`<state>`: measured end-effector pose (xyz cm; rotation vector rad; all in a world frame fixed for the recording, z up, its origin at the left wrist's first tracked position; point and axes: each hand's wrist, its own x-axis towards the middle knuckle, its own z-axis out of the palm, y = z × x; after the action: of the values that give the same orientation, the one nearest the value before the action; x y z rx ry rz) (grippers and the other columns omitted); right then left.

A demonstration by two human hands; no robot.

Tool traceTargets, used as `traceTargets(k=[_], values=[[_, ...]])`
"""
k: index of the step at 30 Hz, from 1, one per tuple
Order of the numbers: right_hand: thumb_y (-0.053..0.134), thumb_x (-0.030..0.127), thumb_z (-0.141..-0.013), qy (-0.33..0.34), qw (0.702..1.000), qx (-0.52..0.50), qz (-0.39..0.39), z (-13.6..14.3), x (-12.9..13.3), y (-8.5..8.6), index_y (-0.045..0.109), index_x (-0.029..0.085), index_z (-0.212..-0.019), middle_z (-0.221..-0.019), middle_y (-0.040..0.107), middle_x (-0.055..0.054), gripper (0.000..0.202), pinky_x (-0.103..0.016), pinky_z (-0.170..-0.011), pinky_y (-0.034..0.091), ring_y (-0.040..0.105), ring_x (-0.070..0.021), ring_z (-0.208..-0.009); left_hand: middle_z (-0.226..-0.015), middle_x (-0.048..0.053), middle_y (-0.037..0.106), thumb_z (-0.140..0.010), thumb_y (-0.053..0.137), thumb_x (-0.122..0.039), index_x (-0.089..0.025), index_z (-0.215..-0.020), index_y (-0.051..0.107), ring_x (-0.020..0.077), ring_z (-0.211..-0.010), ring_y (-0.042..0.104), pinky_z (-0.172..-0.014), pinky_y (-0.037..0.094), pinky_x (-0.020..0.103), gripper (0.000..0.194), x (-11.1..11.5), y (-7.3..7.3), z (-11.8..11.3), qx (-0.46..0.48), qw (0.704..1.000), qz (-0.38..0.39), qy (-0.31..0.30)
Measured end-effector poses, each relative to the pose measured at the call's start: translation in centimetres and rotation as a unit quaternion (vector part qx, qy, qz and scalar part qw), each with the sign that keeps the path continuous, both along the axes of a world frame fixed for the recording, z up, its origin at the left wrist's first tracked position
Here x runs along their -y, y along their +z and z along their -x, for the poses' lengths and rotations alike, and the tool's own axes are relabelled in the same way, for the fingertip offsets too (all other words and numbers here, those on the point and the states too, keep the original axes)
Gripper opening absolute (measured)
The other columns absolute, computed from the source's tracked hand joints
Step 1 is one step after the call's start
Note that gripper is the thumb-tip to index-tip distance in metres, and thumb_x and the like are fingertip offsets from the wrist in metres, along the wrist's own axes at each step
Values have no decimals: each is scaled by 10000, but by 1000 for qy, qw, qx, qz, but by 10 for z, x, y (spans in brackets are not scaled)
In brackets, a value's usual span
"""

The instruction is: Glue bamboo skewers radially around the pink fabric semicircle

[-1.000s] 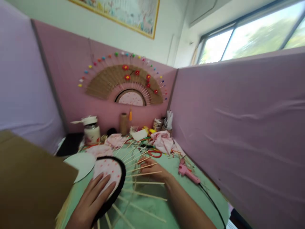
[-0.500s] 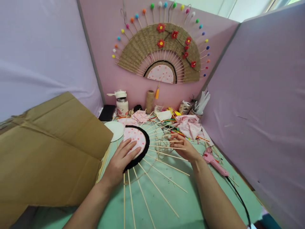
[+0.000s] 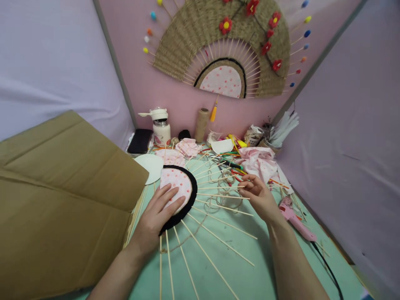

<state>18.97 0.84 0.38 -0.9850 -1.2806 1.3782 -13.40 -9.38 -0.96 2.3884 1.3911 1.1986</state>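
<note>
The half-round fabric pad (image 3: 175,188), pink with red dots and edged in black, is laid on the green desk (image 3: 250,271) just beside a large sheet of brown cardboard (image 3: 62,200). It is pressed flat under the left hand (image 3: 158,214), whose fingers are spread over its near half. From under its black rim a ring of thin bamboo skewers (image 3: 215,223) fans out over the desk, and loose jute twine (image 3: 223,202) is looped among them.

The right hand (image 3: 258,195) is held over the outer skewers with its fingertips pinched together, apparently on a strand of the twine or a skewer tip; which of the two cannot be told.

The piece is judged to be light and fragile: the pad looks soft, the skewers stiff but easily snapped or shifted out of their spacing, and the twine limp. It is best held by pressing on the pad's middle, not by the skewer ends.

Further out, a pink glue gun (image 3: 295,218) lies to the right of the right hand, crumpled pink fabric (image 3: 258,162) behind it, and a white flask (image 3: 161,127) and a twine spool (image 3: 202,124) stand at the back wall under a finished woven fan (image 3: 225,41).
</note>
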Motion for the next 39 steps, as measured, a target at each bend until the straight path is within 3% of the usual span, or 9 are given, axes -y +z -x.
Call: traceTargets(k=[6, 14, 22, 31, 39], values=[[819, 271, -657, -88, 994, 12, -59, 5, 5, 6, 562, 254, -904, -716, 632, 35, 357, -235, -580, 430, 561, -119, -641, -1445, 76, 516, -974, 433, -387, -300, -1366, 544, 305, -1403, 371, -1140, 328, 553, 417, 1, -1, -5, 26, 999, 25, 1], [792, 264, -688, -149, 976, 93, -132, 5, 8, 13, 547, 252, -913, -676, 581, 41, 333, -268, -589, 441, 544, -133, -621, -1409, 41, 557, -979, 408, -390, -328, -1295, 614, 292, -1381, 414, -1151, 335, 509, 383, 2, 0, -6, 42, 997, 55, 26], [767, 300, -726, -160, 982, 64, -82, -5, 0, 2, 605, 242, -857, -777, 637, 1, 216, -281, -683, 479, 593, -149, -726, -1402, 65, 560, -972, 406, -462, -320, -1318, 594, 296, -1372, 421, -1142, 341, 518, 420, 2, 0, -7, 52, 997, 54, 1], [760, 333, -693, -143, 983, 109, -43, 21, -1, -15, 683, 225, -760, -793, 680, -28, 149, -351, -736, 471, 610, -189, -752, -1391, 78, 565, -956, 409, -525, -301, -1313, 604, 312, -1355, 439, -1143, 343, 534, 464, 6, 2, -14, 58, 998, 31, -14], [713, 370, -736, -157, 979, 130, -29, 33, 0, -35, 701, 241, -741, -785, 675, -43, 129, -361, -658, 484, 615, -210, -750, -1403, 60, 556, -998, 369, -363, -310, -1321, 586, 274, -1367, 430, -1153, 334, 528, 392, 8, -2, -20, 24, 999, 20, -42]])
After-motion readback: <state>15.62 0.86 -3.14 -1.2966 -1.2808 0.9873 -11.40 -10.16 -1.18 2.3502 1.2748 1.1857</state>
